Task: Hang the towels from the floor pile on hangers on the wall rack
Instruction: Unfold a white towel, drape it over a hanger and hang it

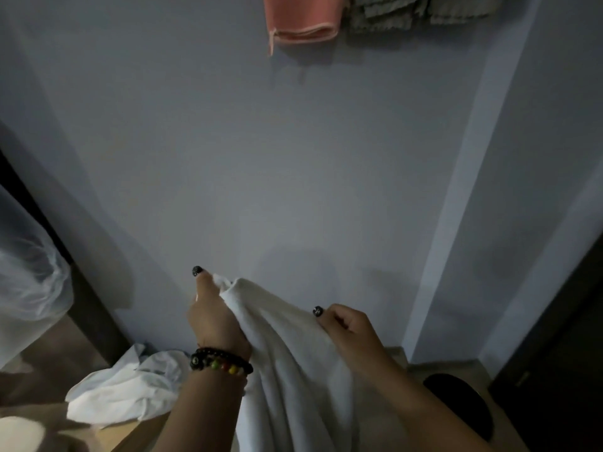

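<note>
A white towel (287,363) is held up in front of the wall (261,164) by both hands, near the bottom middle of the view. The left hand (215,318) grips the towel's upper left corner, fingers curled round a bunched fold, with the thumb pointing up past the cloth. A bracelet (222,362) of dark and coloured beads sits on that wrist. The right hand (346,324) pinches the top edge further right and a little lower, so the edge between the two hands slopes down from left to right. Below that edge the towel hangs in loose folds and runs out of view at the bottom.

On the floor (42,363) to the left, close to the wall's base, lies a crumpled pile of white cloth (130,386), apart from the held towel. A pale rounded shape at the bottom left corner cannot be made out.

High on the far wall, at the top edge of the view, hang a pink towel (301,21) and, just to its right, grey-green towels (421,9); what they hang from is cut off by the frame. The broad stretch of wall between these and the hands is bare.

On the left a dark frame edge (88,298) runs down to the floor, with a sheer pale curtain (26,272) beside it. On the right the wall steps forward at a corner (456,223), and a dark door (554,370) stands at the far right. A dark rounded object (463,402) lies on the floor beneath the right forearm.
</note>
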The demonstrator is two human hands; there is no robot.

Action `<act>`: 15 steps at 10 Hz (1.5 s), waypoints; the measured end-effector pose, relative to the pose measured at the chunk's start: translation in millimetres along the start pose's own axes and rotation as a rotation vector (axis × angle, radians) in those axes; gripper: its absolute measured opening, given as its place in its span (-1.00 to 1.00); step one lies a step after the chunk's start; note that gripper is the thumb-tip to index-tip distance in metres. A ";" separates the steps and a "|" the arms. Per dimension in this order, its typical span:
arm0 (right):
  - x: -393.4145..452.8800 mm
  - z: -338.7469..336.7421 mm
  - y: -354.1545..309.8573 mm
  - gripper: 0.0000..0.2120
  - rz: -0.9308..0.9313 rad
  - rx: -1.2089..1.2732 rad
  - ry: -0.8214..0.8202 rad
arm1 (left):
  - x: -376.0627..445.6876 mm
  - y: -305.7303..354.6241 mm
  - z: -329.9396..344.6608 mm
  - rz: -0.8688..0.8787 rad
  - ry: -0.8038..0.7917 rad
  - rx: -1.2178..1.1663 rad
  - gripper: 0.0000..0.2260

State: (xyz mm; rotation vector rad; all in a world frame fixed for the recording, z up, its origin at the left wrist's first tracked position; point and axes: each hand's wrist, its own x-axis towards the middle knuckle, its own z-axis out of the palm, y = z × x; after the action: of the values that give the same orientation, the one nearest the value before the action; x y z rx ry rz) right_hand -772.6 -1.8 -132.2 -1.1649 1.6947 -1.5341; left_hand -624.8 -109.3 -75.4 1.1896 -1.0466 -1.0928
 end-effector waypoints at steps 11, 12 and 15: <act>29.3 -49.4 -15.6 -0.51 -0.059 -0.189 -0.120 | 7.2 -19.3 15.8 -0.087 -0.225 0.058 -0.52; 31.5 -61.4 -4.5 -0.50 -0.031 -0.199 -0.094 | 16.2 -23.3 7.4 -0.100 -0.154 0.086 -0.31; 42.2 -56.1 -37.4 -0.76 -0.099 -0.082 -0.038 | -22.4 4.7 -5.9 0.254 -0.216 -0.028 -0.54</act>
State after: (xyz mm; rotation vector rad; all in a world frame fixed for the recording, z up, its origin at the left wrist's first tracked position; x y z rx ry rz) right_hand -831.7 -10.6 -79.8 -1.3299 1.7120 -1.5030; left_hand -622.3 -86.1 -72.1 0.9004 -1.3057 -1.0467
